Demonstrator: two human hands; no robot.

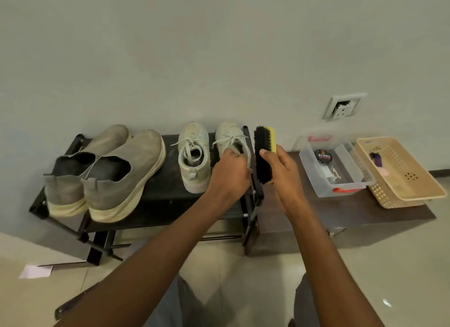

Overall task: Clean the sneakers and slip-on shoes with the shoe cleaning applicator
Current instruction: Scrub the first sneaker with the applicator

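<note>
Head view: the left hand (230, 173) grasps the right sneaker (232, 141) of a pale laced pair at its collar, on the top tier of a dark shoe rack (168, 200); the left sneaker (194, 156) stands just beside it, untouched; two grey slip-on shoes (109, 170) sit at the rack's left end, heels toward the viewer. The right hand (283, 170) is closed around the brush (264, 153), thumb on the bristle side, fingers behind the yellow back, bristles facing the held sneaker, apart from it. The sneaker looks light and soft-walled, likely to buckle under pressure; the collar or heel counter probably gives the firmest hold, laces left free; the slip-ons appear bulkier, with stiff thick soles suited to gripping. The brush seems rigid and light, best held mid-block. A clear box (314, 170) and a beige basket (418, 178) rest on the brown counter (316, 212).
</note>
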